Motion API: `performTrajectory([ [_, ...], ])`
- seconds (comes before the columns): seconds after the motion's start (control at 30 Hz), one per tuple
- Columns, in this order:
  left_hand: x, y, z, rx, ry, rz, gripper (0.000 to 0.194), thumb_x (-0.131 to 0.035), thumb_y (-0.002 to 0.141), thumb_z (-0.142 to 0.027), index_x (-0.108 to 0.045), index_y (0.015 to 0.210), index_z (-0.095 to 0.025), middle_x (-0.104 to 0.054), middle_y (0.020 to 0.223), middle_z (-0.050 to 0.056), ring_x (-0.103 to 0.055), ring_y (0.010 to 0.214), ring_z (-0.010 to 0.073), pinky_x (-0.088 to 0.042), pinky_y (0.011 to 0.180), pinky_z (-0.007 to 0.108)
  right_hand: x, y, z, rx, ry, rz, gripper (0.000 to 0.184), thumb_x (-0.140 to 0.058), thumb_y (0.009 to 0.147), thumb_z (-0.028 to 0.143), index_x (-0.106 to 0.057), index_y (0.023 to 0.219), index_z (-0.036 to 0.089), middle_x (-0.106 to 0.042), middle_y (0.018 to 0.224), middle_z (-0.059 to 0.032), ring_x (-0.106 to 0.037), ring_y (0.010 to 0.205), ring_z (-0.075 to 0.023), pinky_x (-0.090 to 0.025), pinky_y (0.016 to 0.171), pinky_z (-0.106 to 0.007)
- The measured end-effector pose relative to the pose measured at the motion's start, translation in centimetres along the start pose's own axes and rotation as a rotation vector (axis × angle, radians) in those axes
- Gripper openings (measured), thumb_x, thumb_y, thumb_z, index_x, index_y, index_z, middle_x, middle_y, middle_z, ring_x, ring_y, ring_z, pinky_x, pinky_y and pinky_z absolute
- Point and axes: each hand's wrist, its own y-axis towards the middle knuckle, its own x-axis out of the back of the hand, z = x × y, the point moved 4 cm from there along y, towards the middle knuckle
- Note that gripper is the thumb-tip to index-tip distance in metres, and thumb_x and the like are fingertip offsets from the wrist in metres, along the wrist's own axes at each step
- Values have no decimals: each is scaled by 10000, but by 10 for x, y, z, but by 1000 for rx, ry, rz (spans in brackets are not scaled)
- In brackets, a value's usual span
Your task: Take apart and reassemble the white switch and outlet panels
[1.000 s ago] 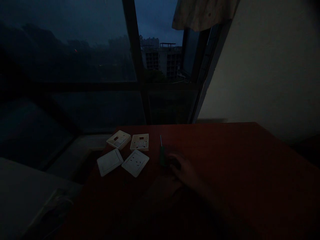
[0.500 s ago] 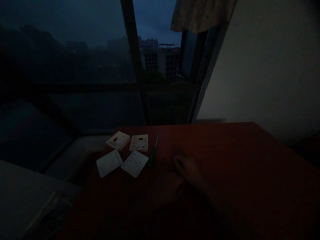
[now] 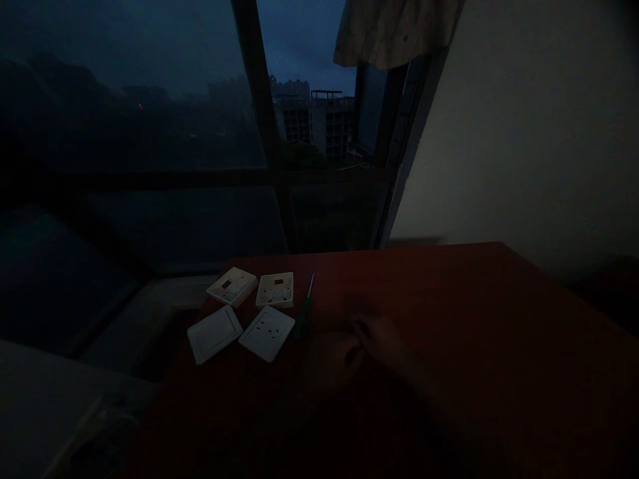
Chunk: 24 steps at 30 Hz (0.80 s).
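In the dim head view my left hand point(image 3: 333, 356) and my right hand point(image 3: 383, 340) meet above the table, fingertips close together. Both have curled, pinched fingers; anything between them is too dark to make out. Left of my hands lies a screwdriver point(image 3: 302, 319) with a green handle, its shaft pointing away from me. Beside it a white socket plate point(image 3: 267, 334) rests with its slots facing up. A plain white switch plate point(image 3: 215, 334) lies farther left. Behind the plates sit two open white mounting boxes, a left box point(image 3: 232, 286) and a right box point(image 3: 275, 290).
The reddish-brown table point(image 3: 449, 293) reaches to a large window frame point(image 3: 200, 178) at the back. A pale wall point(image 3: 519, 146) rises on the right, and a curtain point(image 3: 394, 33) hangs at the top. Below the table's left edge are things too dark to name.
My left hand has risen slightly and its fingertips are now closer to those of my right hand. The view has shifted a little; the screwdriver, plates and boxes stay in place.
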Motion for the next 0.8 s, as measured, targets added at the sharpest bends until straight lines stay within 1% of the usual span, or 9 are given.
performTrajectory([
  [0.07,1,2,4,2,-18,-28,93,-515,864,-197,-607,869,-207,-677,863,10,-615,765,155,-411,664,241,0,0,1,6,-2,8,257,-408,913,226,-660,868,210,-702,847,-36,-628,755,-151,-402,668,-241],
  [0.17,2,4,8,-8,-42,-41,84,-518,852,-184,-598,870,-207,-675,878,7,-616,790,156,-416,686,238,1,1,0,13,-5,16,253,-408,910,216,-659,883,208,-702,865,-39,-628,780,-152,-402,684,-242],
  [0.3,2,4,6,-32,-62,-30,96,-509,860,-193,-599,885,-214,-671,904,11,-612,819,163,-424,708,241,0,1,-1,27,-10,29,239,-424,897,194,-657,849,207,-700,852,-37,-627,782,-155,-402,691,-244],
  [0.43,3,3,5,-48,-73,-16,115,-506,860,-182,-603,913,-215,-669,940,19,-610,856,170,-432,744,250,0,1,-1,30,-5,31,232,-431,895,190,-662,872,209,-702,890,-43,-630,809,-159,-411,711,-245],
  [0.53,2,3,5,-55,-76,-6,126,-514,856,-176,-603,936,-218,-670,960,16,-611,871,170,-433,761,252,1,0,-1,26,0,39,246,-425,900,198,-670,877,213,-702,877,-41,-629,801,-161,-417,710,-251],
  [0.8,1,3,7,-37,-70,5,119,-507,860,-188,-607,919,-216,-675,938,19,-618,845,175,-435,728,253,1,0,0,26,-4,46,247,-425,894,194,-671,870,205,-699,855,-42,-623,765,-155,-402,676,-247],
])
